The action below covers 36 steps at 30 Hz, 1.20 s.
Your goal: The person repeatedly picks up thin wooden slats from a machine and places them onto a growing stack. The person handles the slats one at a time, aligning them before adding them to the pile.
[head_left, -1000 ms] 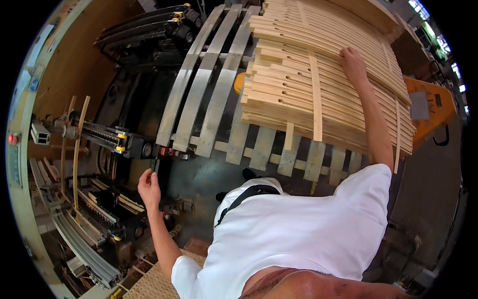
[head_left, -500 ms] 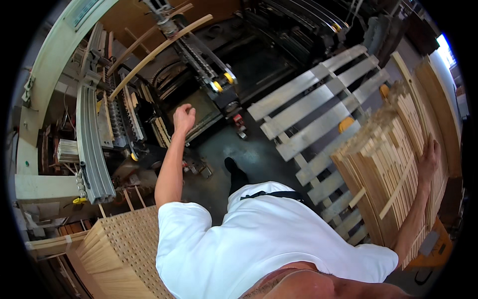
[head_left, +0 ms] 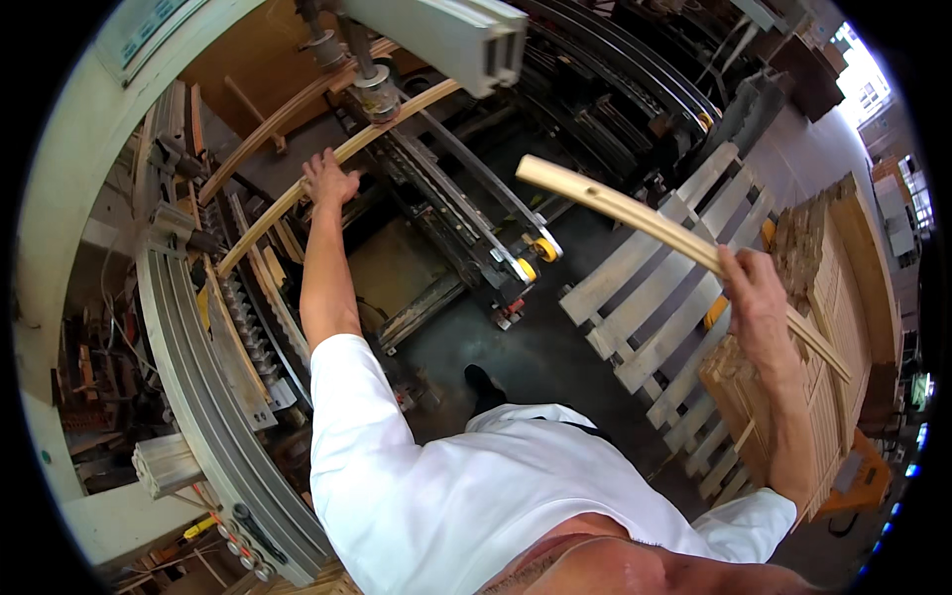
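Note:
My right hand (head_left: 759, 302) is closed around a pale wooden strip (head_left: 620, 208), slightly curved and with a small slot near its far end. It is raised over the near side of a stack of similar wooden strips (head_left: 828, 297). On the left, my left hand (head_left: 329, 180) reaches into a machine, its fingers over another long curved wooden strip (head_left: 266, 233). That strip lies slantwise under a round metal clamp (head_left: 377, 94); my hand covers part of it. A second curved strip (head_left: 253, 144) lies behind.
A slatted pallet (head_left: 645, 268) stands at the right beside the stack. A machine arm with yellow rollers (head_left: 535, 260) juts toward me at the middle. A curved grey metal rail (head_left: 193, 367) runs along the left. A light metal beam (head_left: 446, 40) hangs overhead.
My right hand has lifted a wooden strip from the stack and swung it left. My left hand has moved up and left onto the strip in the machine. My view has shifted.

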Each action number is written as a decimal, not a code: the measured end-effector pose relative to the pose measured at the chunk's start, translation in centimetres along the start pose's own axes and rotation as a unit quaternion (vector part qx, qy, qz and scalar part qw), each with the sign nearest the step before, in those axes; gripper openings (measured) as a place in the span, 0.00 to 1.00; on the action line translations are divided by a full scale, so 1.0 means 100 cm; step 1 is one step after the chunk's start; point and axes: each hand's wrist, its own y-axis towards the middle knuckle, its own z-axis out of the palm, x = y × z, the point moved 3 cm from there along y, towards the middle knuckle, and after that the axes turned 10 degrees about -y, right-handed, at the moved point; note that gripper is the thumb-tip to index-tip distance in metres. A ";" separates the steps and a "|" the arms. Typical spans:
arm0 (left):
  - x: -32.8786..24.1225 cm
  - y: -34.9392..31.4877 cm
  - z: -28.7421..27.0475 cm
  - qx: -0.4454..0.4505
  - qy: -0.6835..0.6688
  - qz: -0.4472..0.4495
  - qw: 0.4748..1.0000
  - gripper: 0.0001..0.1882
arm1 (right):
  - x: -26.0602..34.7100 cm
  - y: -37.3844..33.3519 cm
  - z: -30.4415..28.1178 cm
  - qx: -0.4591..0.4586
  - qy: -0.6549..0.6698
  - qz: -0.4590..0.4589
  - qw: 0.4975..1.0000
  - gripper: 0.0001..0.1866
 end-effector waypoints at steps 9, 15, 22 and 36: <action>-0.014 -0.116 0.020 -0.008 -0.044 0.157 0.987 0.21 | 0.127 0.178 0.081 0.013 0.118 -0.199 0.973 0.30; -0.058 -0.303 0.003 0.162 -0.184 0.153 0.957 0.19 | 0.264 0.300 0.172 0.018 0.178 -0.332 0.926 0.24; -0.071 -0.401 -0.029 0.171 -0.240 0.058 0.954 0.17 | 0.434 0.387 0.229 -0.054 0.181 -0.435 0.881 0.22; -0.096 -0.479 -0.102 0.101 -0.232 -0.208 0.945 0.18 | 0.483 0.460 0.283 -0.173 0.194 -0.348 0.901 0.16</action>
